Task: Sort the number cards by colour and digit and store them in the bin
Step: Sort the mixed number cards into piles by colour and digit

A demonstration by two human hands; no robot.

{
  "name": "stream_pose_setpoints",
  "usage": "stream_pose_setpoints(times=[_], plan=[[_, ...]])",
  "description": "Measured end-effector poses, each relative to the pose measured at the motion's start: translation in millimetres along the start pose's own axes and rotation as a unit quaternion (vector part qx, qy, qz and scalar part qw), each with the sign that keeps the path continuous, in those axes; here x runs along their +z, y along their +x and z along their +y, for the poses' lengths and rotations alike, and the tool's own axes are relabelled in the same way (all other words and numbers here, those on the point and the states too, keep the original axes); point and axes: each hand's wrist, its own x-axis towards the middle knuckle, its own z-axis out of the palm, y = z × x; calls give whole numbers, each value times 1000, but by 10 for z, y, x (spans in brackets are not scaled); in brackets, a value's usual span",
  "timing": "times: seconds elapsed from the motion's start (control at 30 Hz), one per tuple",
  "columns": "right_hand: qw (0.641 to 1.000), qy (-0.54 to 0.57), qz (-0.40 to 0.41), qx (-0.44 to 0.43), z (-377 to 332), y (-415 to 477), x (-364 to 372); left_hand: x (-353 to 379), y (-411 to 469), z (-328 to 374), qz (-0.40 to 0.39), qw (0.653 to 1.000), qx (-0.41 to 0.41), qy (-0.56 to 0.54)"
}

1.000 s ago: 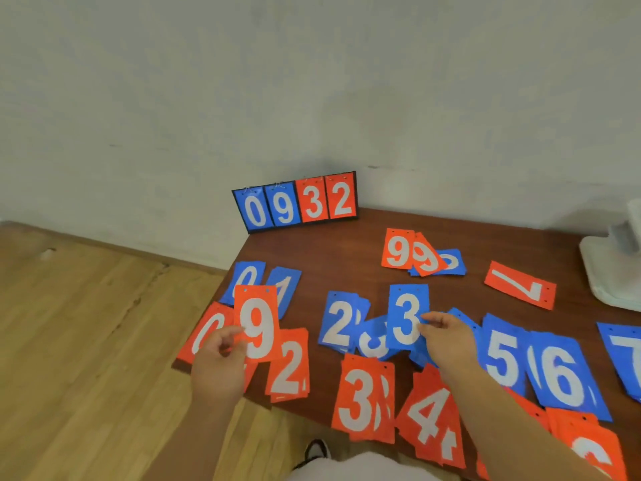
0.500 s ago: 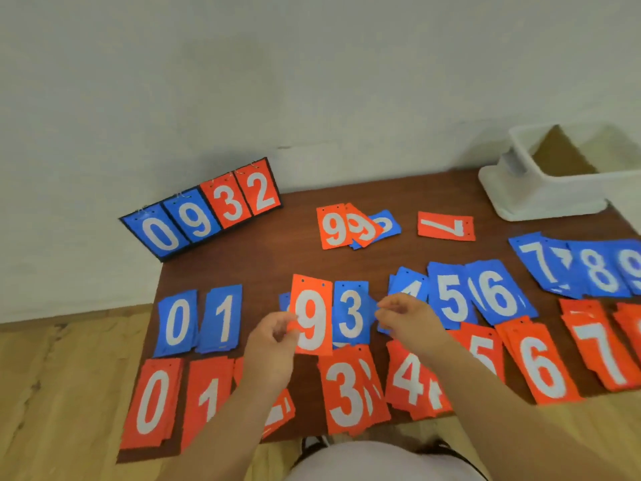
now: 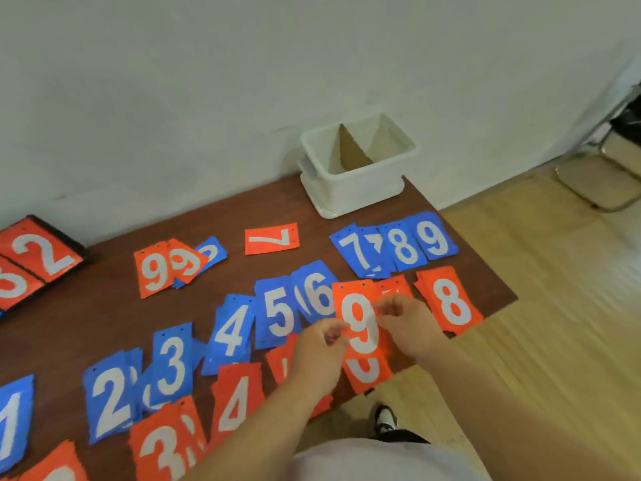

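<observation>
I hold an orange 9 card [image 3: 357, 307] above the orange piles near the table's front right. My left hand [image 3: 319, 348] pinches its left edge and my right hand [image 3: 409, 324] pinches its right edge. The white bin [image 3: 353, 196] stands at the back right of the table [image 3: 104, 307], with a cardboard divider inside and no cards showing in it. Blue piles 2 [image 3: 111, 400], 3 [image 3: 171, 366], 4 [image 3: 230, 328], 5 [image 3: 277, 314], 6 [image 3: 317, 293], 7 [image 3: 355, 251], 8 [image 3: 402, 246] and 9 [image 3: 433, 237] run in a row.
Orange piles 3 [image 3: 159, 449], 4 [image 3: 236, 400] and 8 [image 3: 451, 300] line the front edge. Loose orange 9 cards [image 3: 152, 269] and a sideways orange 7 [image 3: 272, 239] lie at the back. A scoreboard stand [image 3: 45, 255] sits far left. A shoe [image 3: 385, 418] and wooden floor lie below.
My view swung right and the bin came into sight. My left hand carried the orange 9 from the left side to the right. My right hand let go of the blue 3 and took the 9's right edge.
</observation>
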Motion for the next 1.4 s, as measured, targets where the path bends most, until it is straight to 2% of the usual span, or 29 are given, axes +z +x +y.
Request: stream_pose_setpoints(times=[0.13,0.27,0.4,0.53,0.73,0.87,0.97,1.2,1.4], plan=[[999,-25,38,21,332,311,-904,934,198,318,-47,999,15,21],[996,-27,67,45,593,585,-1550,1542,366,654,-84,991,38,93],[994,-28,86,60,919,963,-2063,1753,600,795,-98,977,50,182],[991,-73,87,65,1215,1266,-2320,1629,762,707,-54,951,59,300],[984,-154,68,55,1420,1409,-2186,1346,852,561,-1,923,32,383],[983,-149,84,62,1400,1408,-2132,1228,883,583,30,917,16,397],[986,-138,86,28,1314,1369,-2091,1117,891,611,54,921,3,386],[984,-150,31,-89,687,1218,-1646,639,925,579,102,921,-2,377],[964,-202,-60,-160,-22,1313,-876,-152,832,268,179,924,-67,332]])
